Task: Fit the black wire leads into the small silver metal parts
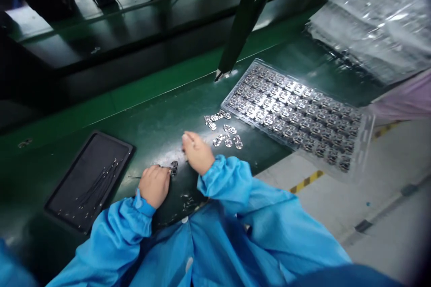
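My left hand (154,185) rests on the green belt (158,116), its fingers pinched around a thin metal pin (134,177) that sticks out to the left. A small dark metal part (173,168) sits just past those fingertips. My right hand (198,153) is curled beside it, fingertips down, and anything in them is hidden. Several small metal parts (220,130) lie loose ahead of that hand. Beyond them is a clear plastic tray (292,114) filled with rows of similar parts. To my left, a black tray (89,181) holds thin dark wires.
A stack of clear plastic sheets (370,22) lies at the top right, with pink fabric (400,98) below it. A dark upright bar (249,18) rises from the belt's far side. Beyond the belt's right edge is a floor with yellow-black tape (306,181).
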A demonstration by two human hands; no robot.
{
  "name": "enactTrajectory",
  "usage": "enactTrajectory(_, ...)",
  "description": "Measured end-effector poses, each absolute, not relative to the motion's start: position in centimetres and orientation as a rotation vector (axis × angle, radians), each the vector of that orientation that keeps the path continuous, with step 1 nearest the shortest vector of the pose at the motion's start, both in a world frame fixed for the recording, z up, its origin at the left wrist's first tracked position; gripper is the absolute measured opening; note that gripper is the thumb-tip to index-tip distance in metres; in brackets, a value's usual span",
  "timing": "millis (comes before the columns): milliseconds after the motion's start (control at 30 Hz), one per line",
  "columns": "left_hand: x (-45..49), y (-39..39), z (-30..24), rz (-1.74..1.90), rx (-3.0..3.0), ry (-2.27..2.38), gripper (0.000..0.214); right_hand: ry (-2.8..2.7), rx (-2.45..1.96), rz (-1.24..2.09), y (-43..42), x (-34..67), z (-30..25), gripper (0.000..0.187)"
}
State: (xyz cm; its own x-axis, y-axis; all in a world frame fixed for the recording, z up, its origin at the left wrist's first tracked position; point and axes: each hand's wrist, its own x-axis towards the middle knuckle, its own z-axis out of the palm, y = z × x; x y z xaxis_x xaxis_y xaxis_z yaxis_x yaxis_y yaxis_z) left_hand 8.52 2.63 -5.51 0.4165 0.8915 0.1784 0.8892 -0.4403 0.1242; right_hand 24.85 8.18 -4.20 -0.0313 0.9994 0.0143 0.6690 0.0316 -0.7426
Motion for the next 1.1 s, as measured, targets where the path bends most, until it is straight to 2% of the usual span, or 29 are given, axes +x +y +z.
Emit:
enactTrajectory(67,7.8,5.0,-4.2,0.432,2.511,1.764,0.029,-1.754,-1.85,0.683,10.0,27.1,-3.6,0.035)
enactTrajectory(200,5.5,9.6,-1.3,0.922,1.919,2.478,0.037,-2.033,-2.098,0.446,12.5,30.6,-3.1,0.032)
enactTrajectory(267,4.8,10.0,-0.7,0.983,1.703,2.659,0.04,-2.129,-2.211,0.402,12.9,31.3,-3.2,0.033)
enactTrajectory(367,4.9,8.0,-1.1,0.619,1.834,2.581,0.039,-2.259,-2.258,0.372,12.8,30.8,-3.4,0.034)
enactTrajectory(500,6.5,4.2,-2.5,0.124,2.14,2.249,0.036,-2.374,-2.163,0.372,11.4,29.0,-3.3,0.034)
enactTrajectory(600,7.9,2.6,-3.1,-0.006,2.251,2.06,0.032,-2.498,-2.022,0.508,9.3,27.2,-3.1,0.034)
enactTrajectory(767,9.3,1.3,-3.4,0.026,2.345,1.929,0.028,-2.589,-1.755,0.783,6.1,25.1,-3.0,0.034)
enactTrajectory(1000,9.6,0.3,-3.6,0.231,2.588,1.883,0.025,-1.957,-1.488,1.699,5.4,25.6,-1.2,0.033)
enactTrajectory(1100,9.6,0.0,-3.6,0.294,2.675,1.828,0.025,-1.915,-1.459,1.799,5.0,25.6,-0.9,0.027)
